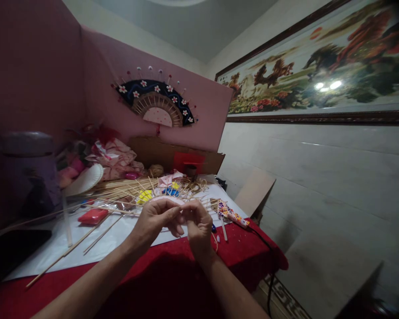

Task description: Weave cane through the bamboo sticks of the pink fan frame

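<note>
My left hand (159, 215) and my right hand (197, 223) meet over the front of the table, fingers pinched together at the tips. Whatever sits between the fingertips is hidden or too small to name. Just behind them shows the pale pink curved edge of a flat piece (168, 199), mostly covered by my hands. Thin sticks spread outward around this edge like a fan. Close beyond lie a yellow packet (145, 196) and a blue packet (170, 191). To the right of my right hand rests a flower-patterned glue gun (232, 214) with a glue stick (223, 228) beside it.
A bundle of bamboo sticks (116, 186), a red packet (93, 216) and loose sticks (95, 239) lie leftward on white sheeting over a red tablecloth (146, 283). A purple canister (33, 177) and dark phone-like slab (16, 248) stand left. A decorated fan (157, 99) hangs behind.
</note>
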`<state>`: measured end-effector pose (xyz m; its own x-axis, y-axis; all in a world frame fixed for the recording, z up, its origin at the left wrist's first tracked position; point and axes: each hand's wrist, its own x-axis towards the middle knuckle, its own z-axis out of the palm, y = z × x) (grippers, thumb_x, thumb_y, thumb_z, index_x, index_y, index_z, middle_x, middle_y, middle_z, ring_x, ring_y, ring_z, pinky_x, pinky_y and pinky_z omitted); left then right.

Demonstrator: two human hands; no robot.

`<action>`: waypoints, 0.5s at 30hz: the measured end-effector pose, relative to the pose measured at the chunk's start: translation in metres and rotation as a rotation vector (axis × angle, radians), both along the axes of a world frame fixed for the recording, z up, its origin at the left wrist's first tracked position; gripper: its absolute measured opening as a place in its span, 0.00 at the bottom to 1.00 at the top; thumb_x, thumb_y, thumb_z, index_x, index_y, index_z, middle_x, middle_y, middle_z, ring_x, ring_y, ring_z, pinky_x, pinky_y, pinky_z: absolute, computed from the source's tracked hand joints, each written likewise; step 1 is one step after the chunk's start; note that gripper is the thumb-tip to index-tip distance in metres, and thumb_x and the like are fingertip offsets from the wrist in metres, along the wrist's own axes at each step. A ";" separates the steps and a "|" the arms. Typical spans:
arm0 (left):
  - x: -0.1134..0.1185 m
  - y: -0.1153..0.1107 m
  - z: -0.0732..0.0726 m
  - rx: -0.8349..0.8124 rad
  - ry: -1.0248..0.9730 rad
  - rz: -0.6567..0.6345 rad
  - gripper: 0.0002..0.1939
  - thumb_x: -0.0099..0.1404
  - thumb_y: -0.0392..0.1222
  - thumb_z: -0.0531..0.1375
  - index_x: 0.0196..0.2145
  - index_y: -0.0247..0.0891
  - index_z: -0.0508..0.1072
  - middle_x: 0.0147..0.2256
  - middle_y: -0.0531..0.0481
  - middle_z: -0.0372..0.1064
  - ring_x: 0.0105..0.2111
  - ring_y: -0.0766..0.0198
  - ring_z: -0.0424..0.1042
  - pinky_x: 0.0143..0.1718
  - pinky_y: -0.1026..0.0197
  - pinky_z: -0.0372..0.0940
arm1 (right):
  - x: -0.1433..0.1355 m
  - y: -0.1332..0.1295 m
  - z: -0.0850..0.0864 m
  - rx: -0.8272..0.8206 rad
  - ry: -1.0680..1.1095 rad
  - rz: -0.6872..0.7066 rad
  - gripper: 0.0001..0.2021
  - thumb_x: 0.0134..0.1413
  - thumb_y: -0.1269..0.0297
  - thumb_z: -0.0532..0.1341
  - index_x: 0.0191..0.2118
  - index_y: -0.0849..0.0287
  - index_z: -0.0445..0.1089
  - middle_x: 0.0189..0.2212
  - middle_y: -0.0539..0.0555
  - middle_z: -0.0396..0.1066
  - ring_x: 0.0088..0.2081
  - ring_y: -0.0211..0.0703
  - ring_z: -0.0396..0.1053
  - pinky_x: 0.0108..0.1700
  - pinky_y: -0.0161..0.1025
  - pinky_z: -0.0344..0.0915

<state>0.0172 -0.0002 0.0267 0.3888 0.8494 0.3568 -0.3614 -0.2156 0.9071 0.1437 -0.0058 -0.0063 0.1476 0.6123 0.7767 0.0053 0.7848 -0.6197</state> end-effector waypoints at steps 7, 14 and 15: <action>-0.002 0.002 0.000 -0.134 -0.062 -0.114 0.10 0.56 0.42 0.63 0.24 0.31 0.71 0.20 0.49 0.72 0.15 0.65 0.71 0.14 0.67 0.65 | -0.001 -0.002 0.004 -0.040 0.069 0.125 0.05 0.53 0.69 0.58 0.28 0.56 0.70 0.22 0.46 0.61 0.25 0.35 0.61 0.28 0.34 0.59; -0.003 0.003 0.000 -0.175 -0.108 -0.182 0.06 0.54 0.38 0.64 0.27 0.31 0.73 0.19 0.50 0.72 0.13 0.68 0.69 0.13 0.71 0.63 | -0.005 -0.001 0.004 -0.093 0.136 0.282 0.02 0.53 0.66 0.60 0.30 0.54 0.69 0.19 0.45 0.61 0.20 0.35 0.62 0.25 0.36 0.61; -0.003 0.003 0.001 -0.174 -0.106 -0.183 0.06 0.54 0.38 0.64 0.26 0.31 0.73 0.19 0.50 0.72 0.14 0.68 0.69 0.13 0.70 0.63 | -0.005 -0.001 0.004 -0.112 0.155 0.315 0.02 0.53 0.66 0.61 0.30 0.55 0.69 0.18 0.44 0.61 0.19 0.34 0.61 0.24 0.35 0.60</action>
